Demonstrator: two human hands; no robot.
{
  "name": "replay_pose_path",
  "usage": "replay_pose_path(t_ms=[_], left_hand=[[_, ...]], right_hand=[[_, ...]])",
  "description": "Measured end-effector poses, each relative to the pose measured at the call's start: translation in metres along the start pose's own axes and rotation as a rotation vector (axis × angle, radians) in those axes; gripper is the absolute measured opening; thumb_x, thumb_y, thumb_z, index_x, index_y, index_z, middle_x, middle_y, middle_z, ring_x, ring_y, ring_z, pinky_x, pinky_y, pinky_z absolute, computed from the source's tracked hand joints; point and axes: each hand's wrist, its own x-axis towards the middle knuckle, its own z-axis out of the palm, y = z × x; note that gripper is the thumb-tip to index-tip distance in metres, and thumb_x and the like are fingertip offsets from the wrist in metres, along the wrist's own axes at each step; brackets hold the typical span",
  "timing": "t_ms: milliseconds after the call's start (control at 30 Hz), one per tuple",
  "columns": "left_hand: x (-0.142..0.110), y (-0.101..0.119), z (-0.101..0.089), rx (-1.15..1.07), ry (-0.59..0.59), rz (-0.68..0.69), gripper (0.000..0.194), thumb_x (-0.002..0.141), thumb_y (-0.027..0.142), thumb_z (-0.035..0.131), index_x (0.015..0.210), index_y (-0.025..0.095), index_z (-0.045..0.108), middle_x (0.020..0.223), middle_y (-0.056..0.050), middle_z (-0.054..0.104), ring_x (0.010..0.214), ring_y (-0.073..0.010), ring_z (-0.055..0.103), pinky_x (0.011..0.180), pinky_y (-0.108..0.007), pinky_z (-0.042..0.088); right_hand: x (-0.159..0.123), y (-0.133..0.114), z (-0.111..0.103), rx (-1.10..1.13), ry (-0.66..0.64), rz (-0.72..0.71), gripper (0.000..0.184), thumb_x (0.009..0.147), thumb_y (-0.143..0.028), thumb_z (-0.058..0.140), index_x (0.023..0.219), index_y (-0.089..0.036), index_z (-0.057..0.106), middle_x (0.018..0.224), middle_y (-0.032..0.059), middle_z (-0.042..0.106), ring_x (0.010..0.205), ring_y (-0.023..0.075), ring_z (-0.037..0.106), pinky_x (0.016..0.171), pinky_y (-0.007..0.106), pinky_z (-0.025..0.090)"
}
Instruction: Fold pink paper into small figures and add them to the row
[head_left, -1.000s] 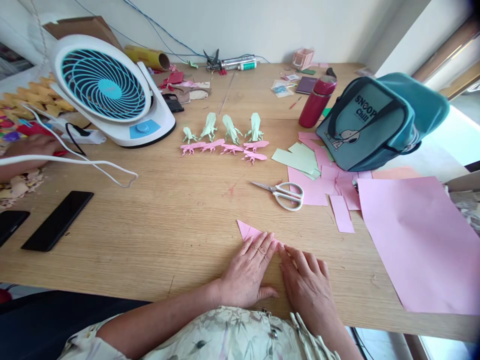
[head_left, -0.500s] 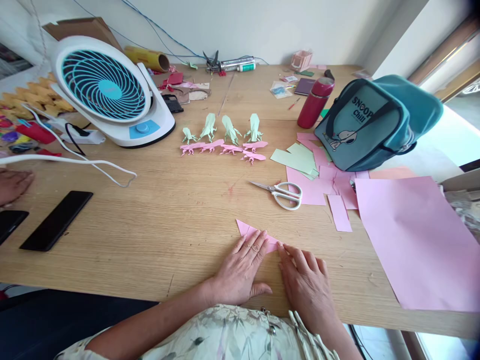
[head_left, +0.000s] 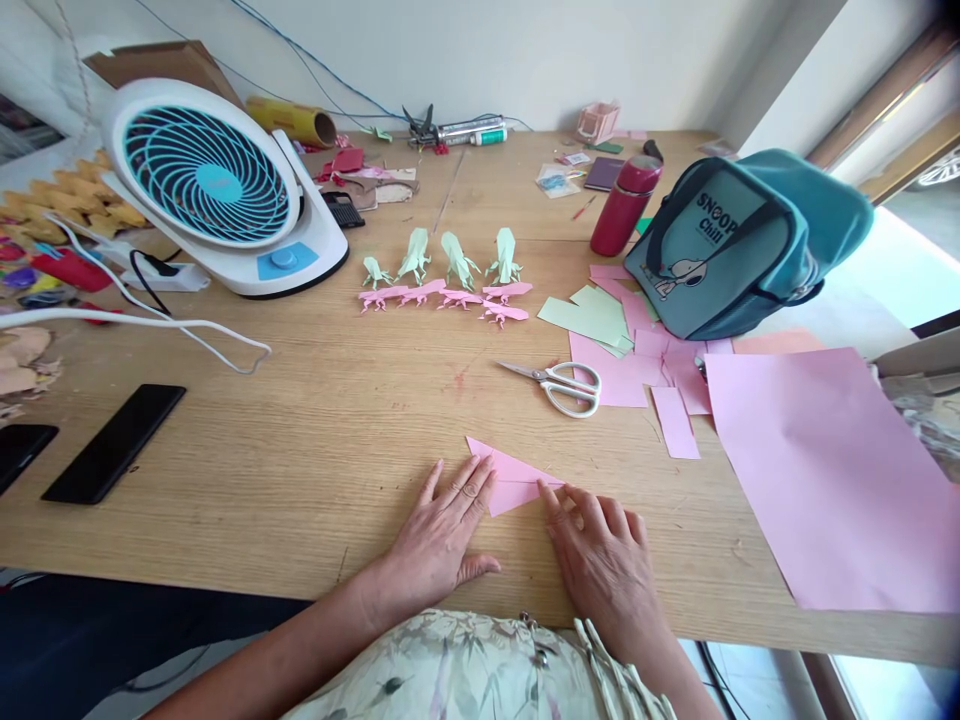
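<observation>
A folded pink paper (head_left: 517,482) lies on the table in front of me, a long pointed triangle with a crease line along it. My left hand (head_left: 442,520) rests flat with spread fingers, its fingertips pressing the paper's wide left end. At the narrow right tip, my right hand (head_left: 606,550) has its thumb and curled index finger closed on the point. White-handled scissors (head_left: 571,388) lie beyond the paper, blades pointing left. Farther back stand several pale green folded paper insects (head_left: 459,260), with several pink folded paper insects (head_left: 459,298) in front of them.
A white fan (head_left: 217,190) and two black phones (head_left: 116,442) are at left, near a white cable (head_left: 150,322). Pink and green paper pieces (head_left: 607,365), a large pink sheet (head_left: 825,480), a red bottle (head_left: 626,205) and a teal bag (head_left: 735,250) occupy the right.
My left hand has slid left along the paper, uncovering its middle. My right hand stays at the tip. Another person's hand at the far left edge has gone out of view.
</observation>
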Motion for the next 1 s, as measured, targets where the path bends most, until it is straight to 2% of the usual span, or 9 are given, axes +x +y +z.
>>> replay_pose_path(t_ms=[133, 333, 567, 633, 800, 900, 1000], left_hand=[[0.001, 0.0, -0.002, -0.014, 0.016, -0.001, 0.088, 0.09, 0.068, 0.035, 0.154, 0.011, 0.016, 0.155, -0.018, 0.032, 0.148, -0.0292, 0.017, 0.118, -0.054, 0.009], [0.003, -0.001, -0.005, -0.006, 0.023, 0.019, 0.089, 0.086, 0.073, 0.033, 0.15, 0.011, 0.031, 0.155, -0.017, 0.034, 0.147, -0.0284, 0.019, 0.118, -0.053, 0.007], [0.006, -0.013, -0.011, -0.023, -0.014, 0.04, 0.085, 0.086, 0.075, 0.029, 0.15, 0.019, 0.033, 0.156, -0.014, 0.033, 0.147, -0.029, 0.018, 0.117, -0.054, 0.011], [0.008, -0.017, -0.013, -0.031, 0.008, 0.052, 0.083, 0.086, 0.074, 0.03, 0.148, 0.019, 0.037, 0.154, -0.014, 0.036, 0.145, -0.0303, 0.02, 0.117, -0.054, 0.014], [0.015, -0.013, -0.013, -0.132, 0.101, -0.029, 0.083, 0.088, 0.073, 0.026, 0.137, 0.011, 0.051, 0.135, -0.018, 0.053, 0.126, -0.0316, 0.043, 0.109, -0.048, 0.032], [0.018, -0.007, -0.012, -0.154, 0.092, -0.003, 0.077, 0.09, 0.07, 0.025, 0.137, 0.015, 0.051, 0.131, -0.016, 0.054, 0.121, -0.0306, 0.045, 0.107, -0.049, 0.033], [0.02, -0.004, -0.011, -0.138, 0.087, 0.014, 0.073, 0.09, 0.069, 0.03, 0.134, 0.018, 0.055, 0.131, -0.016, 0.054, 0.124, -0.0319, 0.044, 0.108, -0.053, 0.032]], right_hand=[[0.005, -0.004, -0.005, -0.042, -0.021, -0.016, 0.057, 0.088, -0.02, 0.059, 0.142, -0.031, 0.046, 0.116, 0.0097, 0.063, 0.092, 0.0268, 0.053, 0.073, 0.04, 0.036], [0.015, 0.0, -0.012, -0.027, -0.039, -0.059, 0.043, 0.093, -0.025, 0.056, 0.136, -0.027, 0.054, 0.112, 0.0095, 0.065, 0.087, 0.0242, 0.055, 0.073, 0.039, 0.037], [0.01, 0.006, -0.008, 0.05, 0.055, -0.069, 0.03, 0.094, -0.021, 0.053, 0.122, -0.018, 0.063, 0.127, 0.0112, 0.062, 0.109, 0.0257, 0.052, 0.084, 0.038, 0.039], [0.007, 0.006, -0.006, 0.08, 0.07, -0.088, 0.027, 0.095, -0.02, 0.052, 0.118, -0.018, 0.065, 0.125, 0.0099, 0.064, 0.107, 0.025, 0.053, 0.084, 0.037, 0.039], [0.001, 0.003, -0.005, 0.205, 0.074, -0.147, 0.031, 0.094, -0.017, 0.053, 0.124, -0.015, 0.062, 0.114, 0.01, 0.068, 0.095, 0.0226, 0.055, 0.082, 0.036, 0.04], [0.002, 0.003, -0.006, 0.298, 0.089, -0.206, 0.03, 0.095, -0.015, 0.05, 0.123, -0.016, 0.062, 0.107, 0.0093, 0.068, 0.091, 0.0209, 0.055, 0.081, 0.035, 0.04], [0.008, 0.004, -0.007, 0.331, 0.055, -0.227, 0.027, 0.095, -0.014, 0.05, 0.118, -0.015, 0.063, 0.101, 0.009, 0.066, 0.088, 0.0203, 0.053, 0.079, 0.034, 0.04]])
